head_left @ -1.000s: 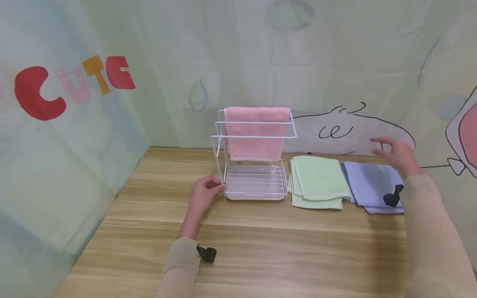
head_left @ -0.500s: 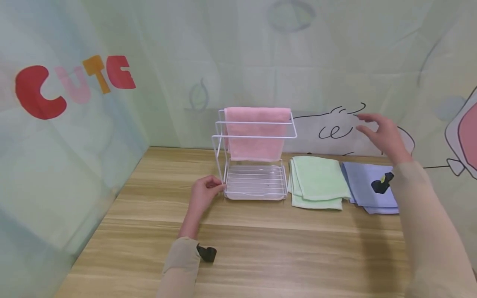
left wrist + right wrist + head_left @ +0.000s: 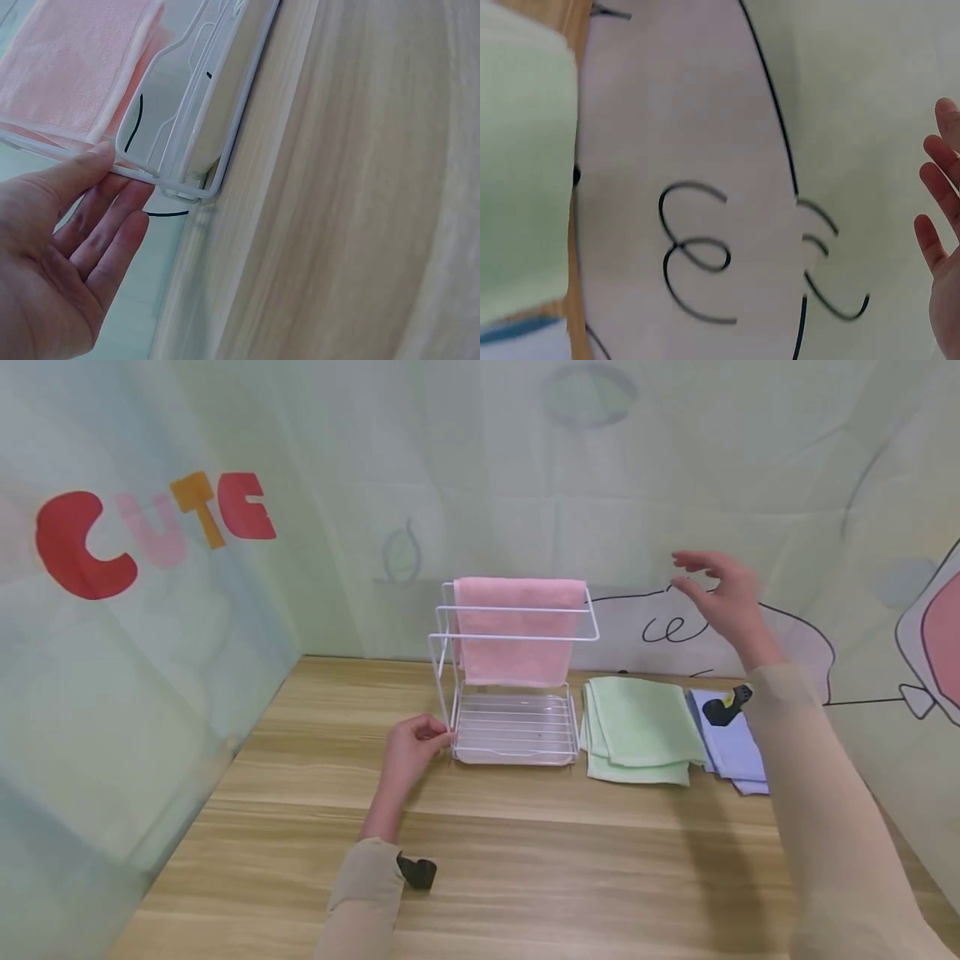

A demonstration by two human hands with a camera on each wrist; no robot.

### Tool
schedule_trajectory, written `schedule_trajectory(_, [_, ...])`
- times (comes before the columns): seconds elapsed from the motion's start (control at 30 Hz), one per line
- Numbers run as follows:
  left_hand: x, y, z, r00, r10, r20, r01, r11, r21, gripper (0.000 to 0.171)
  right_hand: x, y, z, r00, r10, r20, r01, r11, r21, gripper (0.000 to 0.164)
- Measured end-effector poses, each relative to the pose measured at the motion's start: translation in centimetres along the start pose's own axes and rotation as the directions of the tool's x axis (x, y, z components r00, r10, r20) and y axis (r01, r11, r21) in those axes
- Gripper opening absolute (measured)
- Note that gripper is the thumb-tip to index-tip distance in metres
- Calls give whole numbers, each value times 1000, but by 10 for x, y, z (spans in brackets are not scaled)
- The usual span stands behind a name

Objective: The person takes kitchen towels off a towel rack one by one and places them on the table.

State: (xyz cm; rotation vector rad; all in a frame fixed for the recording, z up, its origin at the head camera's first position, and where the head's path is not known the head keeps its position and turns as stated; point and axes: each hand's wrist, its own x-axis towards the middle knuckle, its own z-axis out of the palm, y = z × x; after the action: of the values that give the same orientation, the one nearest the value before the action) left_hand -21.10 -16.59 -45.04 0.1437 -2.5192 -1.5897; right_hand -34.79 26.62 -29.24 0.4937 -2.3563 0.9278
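Swinging left and upward, the right hand (image 3: 725, 599) has left its place over the blue cloth (image 3: 731, 752) and now hangs in the air before the patterned backdrop (image 3: 495, 485), seen above the right part of the green cloth (image 3: 648, 722). Its fingers curve gently and stand wide of the thumb, with nothing between them; in the right wrist view only the fingers and part of the palm show, at the frame's edge, and they touch nothing.

The left hand (image 3: 411, 750) has not shifted. It pinches the wire at the near left of the white rack (image 3: 517, 637), narrow between thumb and fingers, as the left wrist view shows. The rack has stayed upright on the wooden table (image 3: 525, 877), the pink cloth (image 3: 517, 662) draped over its far bar and the clear tray (image 3: 516, 757) at its base.

The green cloth lies folded just right of the rack, the blue one beyond it on the right, partly hidden by the right sleeve (image 3: 825, 793); neither has moved. So the change looks like a bare reach toward the rack side, bringing no cloth along, while the left hand seems to steady the frame.
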Motion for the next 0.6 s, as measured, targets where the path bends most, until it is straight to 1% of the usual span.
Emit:
schedule_trajectory(0.17, [-1, 1, 1, 1000, -1, -1, 1, 1000, 2, 14, 12, -18, 13, 999, -53, -1, 53, 996, 73, 37])
schedule_trajectory(0.27, [-2, 1, 2, 1000, -3, 1, 3, 1000, -2, 14, 19, -30, 20, 997, -78, 9, 77, 993, 90, 38])
schedule_trajectory(0.43, [-1, 0, 2, 1000, 11, -8, -11, 1000, -4, 14, 30, -52, 31, 992, -122, 25, 120, 990, 79, 40])
schedule_trajectory(0.6, [-1, 0, 2, 1000, 8, -12, -8, 1000, 0, 14, 39, -70, 44, 977, -201, 67, 192, 974, 118, 40])
